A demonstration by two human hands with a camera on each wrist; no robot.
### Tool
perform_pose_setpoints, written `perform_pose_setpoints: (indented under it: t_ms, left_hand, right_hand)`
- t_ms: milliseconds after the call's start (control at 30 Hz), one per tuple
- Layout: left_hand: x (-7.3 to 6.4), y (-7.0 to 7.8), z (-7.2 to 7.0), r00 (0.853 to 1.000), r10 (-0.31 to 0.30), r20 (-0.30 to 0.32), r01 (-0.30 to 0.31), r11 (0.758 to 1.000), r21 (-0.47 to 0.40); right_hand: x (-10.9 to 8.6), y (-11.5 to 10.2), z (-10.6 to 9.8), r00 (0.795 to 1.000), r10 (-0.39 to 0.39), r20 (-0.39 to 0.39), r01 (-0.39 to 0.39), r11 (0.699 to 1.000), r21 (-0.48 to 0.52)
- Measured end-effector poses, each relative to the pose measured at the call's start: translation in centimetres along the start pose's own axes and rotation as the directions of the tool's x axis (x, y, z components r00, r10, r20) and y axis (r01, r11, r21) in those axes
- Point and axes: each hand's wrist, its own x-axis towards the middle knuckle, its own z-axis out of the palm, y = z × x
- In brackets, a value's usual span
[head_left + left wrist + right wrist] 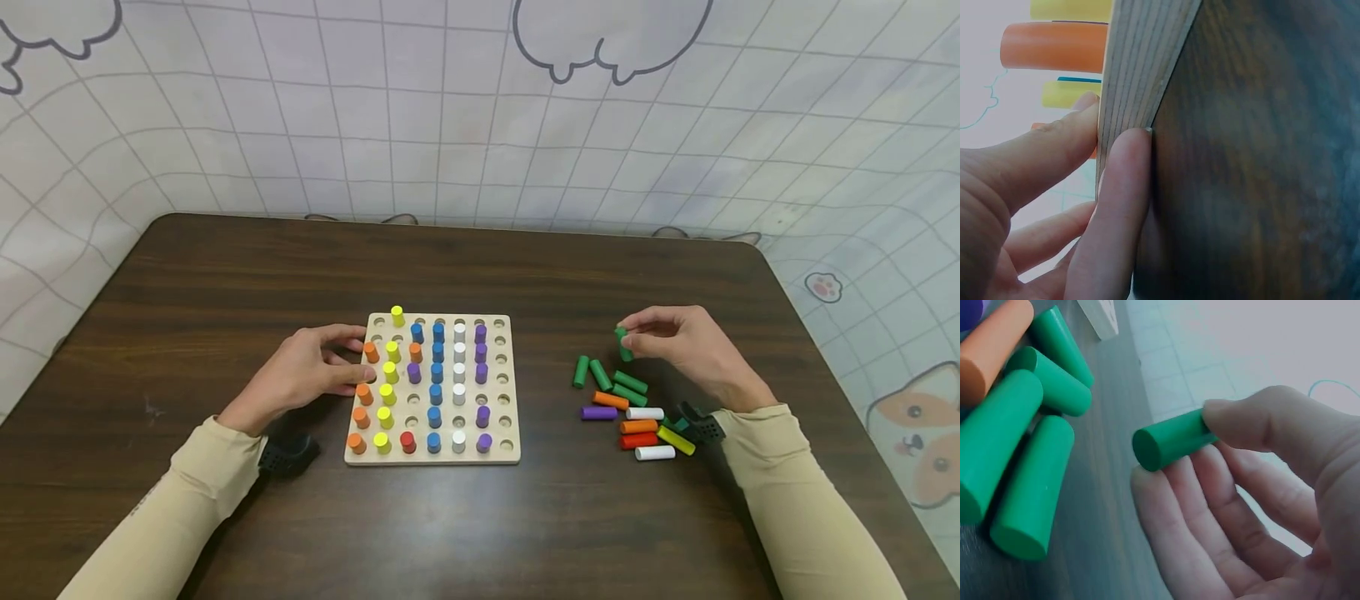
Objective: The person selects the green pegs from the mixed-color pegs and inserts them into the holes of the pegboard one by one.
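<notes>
A square wooden pegboard lies on the table, its columns holding orange, yellow, blue, white and purple pegs, with a red one in the front row. My left hand grips the board's left edge, thumb at the top face and fingers along the side, as the board's layered edge shows in the left wrist view. To the right, my right hand pinches a green peg between thumb and fingers. It is held over the far side of a pile of loose pegs, several of them green.
The loose pile also has orange, purple, white, red and yellow pegs lying on their sides. Dark wooden table surrounds everything, and a patterned white cloth hangs behind it.
</notes>
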Motion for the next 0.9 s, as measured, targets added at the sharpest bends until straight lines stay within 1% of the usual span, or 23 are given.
perform_pose_setpoints:
  t_ms: [100,200,367,433,600,900]
  left_hand:
    - [-0.1,0.1,0.0,1.000,0.002,0.009,-0.002,1.000,-0.018]
    - [-0.2,0.1,0.0,1.000,0.004,0.010,-0.003,1.000,-0.028]
    - [-0.3,0.0,-0.1,1.000,0.005,0.003,-0.005,1.000,-0.027]
    - [-0.3,-0.1,-0.1,1.000,0.006,0.002,-0.006,1.000,-0.028]
    - [-0.3,0.0,-0.2,1.000,0.011,0.001,-0.011,1.000,-0.027]
    - [-0.3,0.2,0.0,1.000,0.014,-0.003,-0.014,1.000,-0.008]
  right_hand:
    - [0.0,-0.3,0.2,1.000,-0.015,-0.016,0.015,0.999,0.028]
    - [0.2,-0.6,0.6,0.997,-0.043,-0.062,0.046,0.998,0.038]
    - [0.5,-1.2,1.3,0.986,-0.095,-0.135,0.101,0.994,0.041]
    - [0.5,-1.4,1.4,0.984,-0.110,-0.142,0.118,0.992,0.049]
    - [0.8,-2.1,1.6,0.980,-0.147,-0.131,0.157,0.985,0.071]
    - [1.7,-3.5,2.1,0.982,-0.153,-0.114,0.162,0.984,0.079]
